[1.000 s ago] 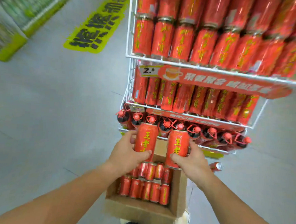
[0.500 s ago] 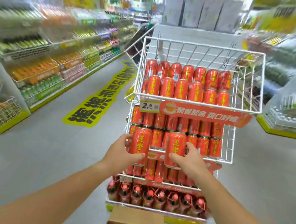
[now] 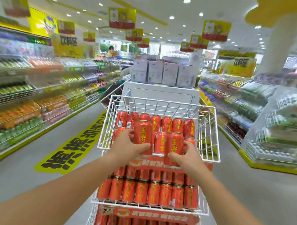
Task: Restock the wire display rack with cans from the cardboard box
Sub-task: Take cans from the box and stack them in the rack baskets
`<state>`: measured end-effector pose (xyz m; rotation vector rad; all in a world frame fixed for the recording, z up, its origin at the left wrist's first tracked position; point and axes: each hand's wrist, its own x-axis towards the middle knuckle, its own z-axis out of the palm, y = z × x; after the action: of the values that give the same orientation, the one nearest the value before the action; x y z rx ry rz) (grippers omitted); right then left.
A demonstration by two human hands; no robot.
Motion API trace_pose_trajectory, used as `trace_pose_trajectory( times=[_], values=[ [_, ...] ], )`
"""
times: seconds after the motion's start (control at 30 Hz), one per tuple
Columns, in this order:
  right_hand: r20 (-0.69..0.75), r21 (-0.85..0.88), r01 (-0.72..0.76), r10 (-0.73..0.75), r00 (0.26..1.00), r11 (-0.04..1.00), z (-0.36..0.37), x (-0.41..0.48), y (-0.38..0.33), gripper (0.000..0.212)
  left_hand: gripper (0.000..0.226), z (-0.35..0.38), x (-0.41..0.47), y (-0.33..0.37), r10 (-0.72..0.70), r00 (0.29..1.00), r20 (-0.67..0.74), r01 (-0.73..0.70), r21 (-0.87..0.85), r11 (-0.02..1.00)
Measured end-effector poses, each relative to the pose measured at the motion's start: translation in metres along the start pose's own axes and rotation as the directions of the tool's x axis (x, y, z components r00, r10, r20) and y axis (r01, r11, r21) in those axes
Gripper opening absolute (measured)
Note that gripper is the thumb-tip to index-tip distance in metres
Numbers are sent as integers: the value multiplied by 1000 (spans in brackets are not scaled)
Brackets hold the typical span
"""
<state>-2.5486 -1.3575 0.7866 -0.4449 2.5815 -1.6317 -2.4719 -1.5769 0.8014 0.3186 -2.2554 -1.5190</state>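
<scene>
Down the middle of a supermarket aisle you stand on a smooth grey floor (image 3: 18, 177), with a yellow floor sticker (image 3: 72, 153) bearing bold black characters running along it to your left. Long shelves (image 3: 31, 105) of bottled drinks line both sides (too blurred to read any labels), yellow and red signs (image 3: 122, 17) hang from a white ceiling dotted with round lights, and a stack of pale boxes (image 3: 164, 73) sits on a white unit straight ahead. Right before you rises the white wire display rack (image 3: 210, 133), tiered, each level packed with upright red cans and fronted by a red banner strip (image 3: 155, 216). Its top basket already holds a back row of cans standing side by side, with open space above them. Your left hand (image 3: 124, 145) is wrapped around one red can (image 3: 143, 134), thumb across the front and fingers behind it, holding it upright over the basket's front left. Your right hand (image 3: 186, 156) clasps a second red can (image 3: 174, 147) the same way, upright, at the basket's front rim, just beside another can standing between the two you hold. Both cans are bright red with yellow characters down the side and a rounded shoulder at the top. No cardboard box shows from this angle.
</scene>
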Motion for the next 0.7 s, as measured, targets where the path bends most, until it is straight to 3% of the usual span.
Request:
trace_pose_trajectory(
  times=[0.13, 0.27, 0.33, 0.4, 0.47, 0.7],
  values=[
    [-12, -22, -14, 14, 1000, 1000, -43, 46, 8, 60, 48, 44, 34, 23, -37, 996, 77, 34, 35, 999],
    [-8, -35, -45, 45, 999, 998, -74, 92, 30, 42, 60, 86, 64, 26, -89, 987, 130, 82, 58, 995],
    [7, -36, -78, 79, 997, 996, -81, 110, 43, 49, 62, 106, 77, 24, -117, 984, 132, 106, 89, 990],
    [20, -20, -122, 123, 992, 992, -83, 127, 57, 56, 79, 121, 88, 19, -142, 984, 110, 128, 126, 984],
    [33, -1, -150, 150, 988, 989, -82, 140, 68, 47, 89, 133, 98, 15, -153, 984, 90, 136, 168, 976],
    [119, -27, -228, 229, 966, 973, -75, 171, 99, 43, 36, 158, 113, 4, -141, 989, 41, 119, 342, 932]
  ],
)
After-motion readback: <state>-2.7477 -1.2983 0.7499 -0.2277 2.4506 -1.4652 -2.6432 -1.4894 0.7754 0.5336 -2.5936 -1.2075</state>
